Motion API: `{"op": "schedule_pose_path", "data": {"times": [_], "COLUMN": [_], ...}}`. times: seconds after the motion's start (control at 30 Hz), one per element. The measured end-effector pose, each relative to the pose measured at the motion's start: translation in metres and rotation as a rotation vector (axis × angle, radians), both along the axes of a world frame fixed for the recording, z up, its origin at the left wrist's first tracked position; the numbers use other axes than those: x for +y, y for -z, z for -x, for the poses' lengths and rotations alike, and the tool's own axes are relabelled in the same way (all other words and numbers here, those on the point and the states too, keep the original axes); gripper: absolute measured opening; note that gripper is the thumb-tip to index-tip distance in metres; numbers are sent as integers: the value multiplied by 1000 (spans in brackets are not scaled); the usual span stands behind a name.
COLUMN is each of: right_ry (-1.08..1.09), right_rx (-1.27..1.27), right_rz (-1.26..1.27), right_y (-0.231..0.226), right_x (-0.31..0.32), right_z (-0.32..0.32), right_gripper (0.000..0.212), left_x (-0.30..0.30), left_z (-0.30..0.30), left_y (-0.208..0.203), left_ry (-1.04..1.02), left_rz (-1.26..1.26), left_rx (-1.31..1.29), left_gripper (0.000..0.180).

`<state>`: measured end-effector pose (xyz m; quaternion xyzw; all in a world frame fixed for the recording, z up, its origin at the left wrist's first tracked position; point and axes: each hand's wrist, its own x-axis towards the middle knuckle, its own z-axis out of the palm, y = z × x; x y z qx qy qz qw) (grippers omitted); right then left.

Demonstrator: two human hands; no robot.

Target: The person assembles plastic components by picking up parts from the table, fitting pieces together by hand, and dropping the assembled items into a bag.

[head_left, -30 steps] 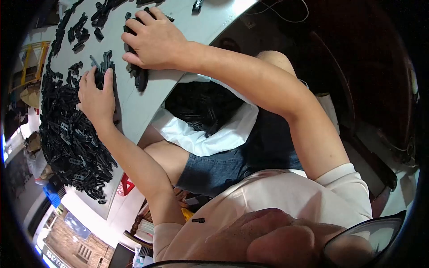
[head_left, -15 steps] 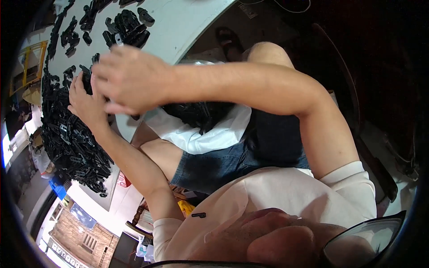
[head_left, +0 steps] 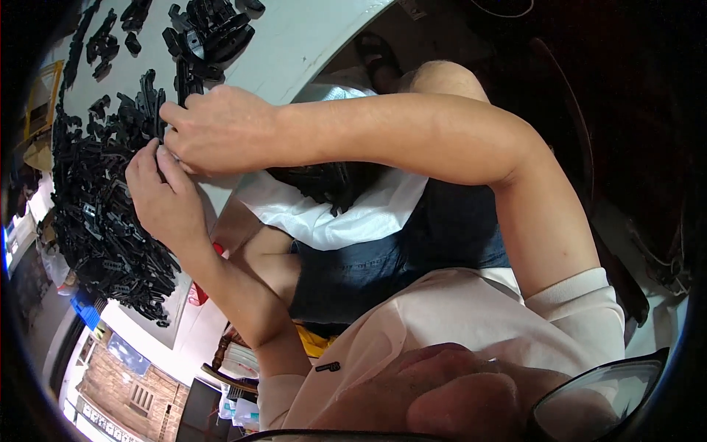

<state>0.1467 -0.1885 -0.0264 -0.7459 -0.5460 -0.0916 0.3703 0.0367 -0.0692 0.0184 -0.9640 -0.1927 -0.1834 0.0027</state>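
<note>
My right arm reaches across to the table on the left. Its hand, my right hand point(head_left: 221, 131), has fingers curled closed. Just nearer to me, my left hand point(head_left: 171, 208) meets it with thumb and fingers drawn together at the tips. Any small thing pinched where the fingertips meet is hidden against dark parts behind. Both hands are at the edge of a large pile of small black plastic parts point(head_left: 110, 236). A cluster of bigger black plastic pieces point(head_left: 210, 33) lies on the table beyond my right hand.
The pale table point(head_left: 294, 44) has a curved edge on the right. On my lap, below my right forearm, a white sack point(head_left: 331, 232) holds more black parts point(head_left: 324, 184). Smaller groups of black pieces point(head_left: 103, 44) lie at the far left. A blue object point(head_left: 88, 308) is beyond the pile.
My right hand, blurred before over my left, has slowed and closed. My left fingers, spread earlier, have drawn together, and the two hands' fingertips now meet. The view has shifted slightly.
</note>
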Motion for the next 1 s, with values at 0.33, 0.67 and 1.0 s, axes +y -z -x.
{"op": "schedule_pose_path", "data": {"times": [0.33,0.67,1.0], "right_ry": [-155,-142,-111], "right_rx": [35,25,115], "right_rz": [90,116,-27], "right_y": [-5,-9,-2], "right_x": [-15,-15,-19], "right_z": [-13,-18,-19], "right_gripper": [23,18,18], "left_x": [1,24,14], "left_z": [11,12,8], "left_y": [-10,-10,-16], "left_ry": [163,44,180], "left_rz": [172,-20,118], "left_rx": [85,200,-32], "left_gripper": [30,35,30]}}
